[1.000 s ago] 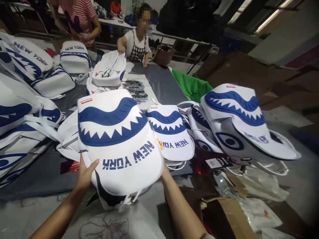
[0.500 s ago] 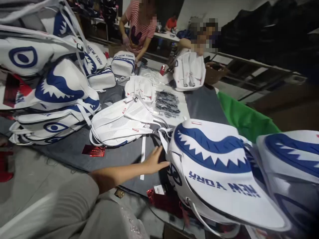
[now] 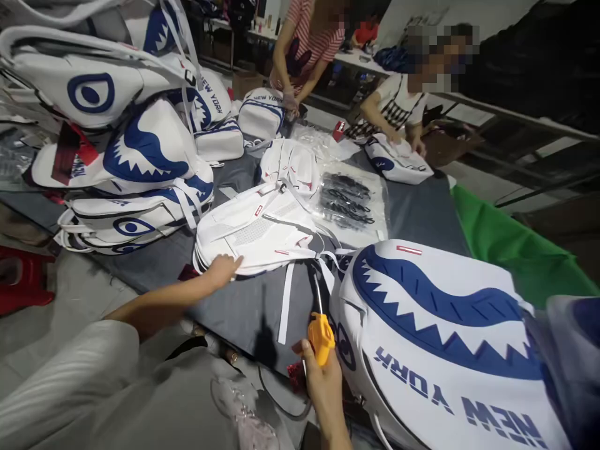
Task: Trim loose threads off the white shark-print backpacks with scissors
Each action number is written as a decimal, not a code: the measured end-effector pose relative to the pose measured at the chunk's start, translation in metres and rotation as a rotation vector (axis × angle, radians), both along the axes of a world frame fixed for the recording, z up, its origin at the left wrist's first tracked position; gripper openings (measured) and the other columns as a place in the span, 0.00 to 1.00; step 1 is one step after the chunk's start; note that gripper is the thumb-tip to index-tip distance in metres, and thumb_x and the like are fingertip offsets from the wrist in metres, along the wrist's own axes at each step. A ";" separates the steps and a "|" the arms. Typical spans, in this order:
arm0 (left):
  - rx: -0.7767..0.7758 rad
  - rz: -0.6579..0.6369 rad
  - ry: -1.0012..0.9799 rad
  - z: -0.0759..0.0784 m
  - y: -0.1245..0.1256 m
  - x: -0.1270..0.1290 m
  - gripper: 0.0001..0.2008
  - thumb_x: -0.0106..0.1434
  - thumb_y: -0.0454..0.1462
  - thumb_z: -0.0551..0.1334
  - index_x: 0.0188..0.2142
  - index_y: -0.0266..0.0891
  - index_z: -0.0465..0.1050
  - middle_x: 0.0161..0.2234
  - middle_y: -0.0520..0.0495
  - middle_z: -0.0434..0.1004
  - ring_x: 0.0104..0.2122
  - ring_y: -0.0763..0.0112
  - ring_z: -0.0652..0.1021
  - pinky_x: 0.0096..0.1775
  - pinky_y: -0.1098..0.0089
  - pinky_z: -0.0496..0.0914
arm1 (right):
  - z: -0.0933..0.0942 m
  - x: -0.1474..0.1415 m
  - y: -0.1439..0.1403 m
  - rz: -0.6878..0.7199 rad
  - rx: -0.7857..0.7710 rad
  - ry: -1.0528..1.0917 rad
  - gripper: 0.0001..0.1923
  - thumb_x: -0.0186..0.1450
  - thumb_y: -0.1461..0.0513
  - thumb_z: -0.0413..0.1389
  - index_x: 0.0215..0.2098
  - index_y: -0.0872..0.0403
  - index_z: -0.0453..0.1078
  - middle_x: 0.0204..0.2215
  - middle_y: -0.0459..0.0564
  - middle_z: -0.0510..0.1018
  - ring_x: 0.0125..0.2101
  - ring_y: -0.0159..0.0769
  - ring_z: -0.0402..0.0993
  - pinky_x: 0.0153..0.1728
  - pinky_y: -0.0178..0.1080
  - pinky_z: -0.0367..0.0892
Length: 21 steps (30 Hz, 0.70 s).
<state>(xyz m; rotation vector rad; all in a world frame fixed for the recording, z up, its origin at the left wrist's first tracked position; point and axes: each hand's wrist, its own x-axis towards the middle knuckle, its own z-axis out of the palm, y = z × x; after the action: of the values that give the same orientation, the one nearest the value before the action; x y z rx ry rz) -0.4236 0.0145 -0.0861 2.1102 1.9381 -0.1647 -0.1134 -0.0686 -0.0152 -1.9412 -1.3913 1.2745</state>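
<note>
My left hand (image 3: 222,272) grips the lower near edge of a white backpack (image 3: 262,231), which lies on its side on the dark-covered table. Its fingers are curled, and their tips are partly hidden. A tool with an orange handle (image 3: 321,339) and a thin metal rod is held in my right hand (image 3: 321,372); its exact kind does not show clearly. The rod points away from me, towards the backpack's strap ends. A loose white strap (image 3: 285,303) hangs down between my hands. Just right of the tool stands a large white backpack (image 3: 450,337) with blue teeth and "NEW YORK" lettering.
White and blue backpacks (image 3: 135,169) are piled at left. Black cords (image 3: 344,197) lie on plastic sheeting beyond the backpack. Across the table, two people handle bags (image 3: 260,114). Green cloth (image 3: 510,244) covers the right edge; a red stool (image 3: 23,278) stands at left.
My left hand has moved left from the strap area onto the white backpack's edge. My right hand has come into view with the orange tool. A co-worker's bag has been laid down.
</note>
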 end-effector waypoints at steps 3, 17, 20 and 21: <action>0.030 -0.055 -0.171 0.007 -0.053 0.031 0.30 0.65 0.36 0.59 0.66 0.35 0.59 0.43 0.32 0.77 0.44 0.51 0.76 0.45 0.57 0.68 | -0.004 -0.019 0.004 0.090 0.029 0.036 0.32 0.64 0.40 0.48 0.58 0.50 0.60 0.34 0.54 0.79 0.38 0.52 0.75 0.38 0.48 0.71; 0.188 0.533 -0.453 -0.013 -0.078 -0.012 0.29 0.68 0.31 0.48 0.68 0.35 0.54 0.64 0.31 0.61 0.59 0.48 0.69 0.57 0.51 0.62 | 0.014 -0.071 0.118 0.515 -0.066 -0.156 0.31 0.70 0.42 0.40 0.59 0.54 0.62 0.27 0.49 0.76 0.26 0.40 0.76 0.31 0.39 0.68; 0.101 0.773 -1.058 0.002 -0.091 -0.038 0.25 0.70 0.45 0.51 0.61 0.35 0.64 0.47 0.35 0.79 0.41 0.59 0.80 0.45 0.61 0.73 | 0.029 -0.083 0.159 0.526 -0.015 -0.302 0.31 0.73 0.45 0.36 0.56 0.59 0.62 0.29 0.55 0.77 0.25 0.38 0.75 0.29 0.38 0.67; 0.027 0.844 -1.249 0.006 -0.097 -0.046 0.27 0.69 0.50 0.51 0.58 0.33 0.67 0.41 0.37 0.81 0.34 0.62 0.80 0.39 0.64 0.74 | 0.032 -0.088 0.165 0.545 -0.001 -0.342 0.30 0.73 0.46 0.36 0.55 0.60 0.63 0.29 0.56 0.77 0.24 0.38 0.74 0.28 0.38 0.66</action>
<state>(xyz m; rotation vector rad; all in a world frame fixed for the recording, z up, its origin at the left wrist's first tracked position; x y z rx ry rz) -0.4700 -0.0820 -0.0802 0.7496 1.6776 1.0480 -0.2015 0.0960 0.0166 -1.9120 -2.2031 1.1854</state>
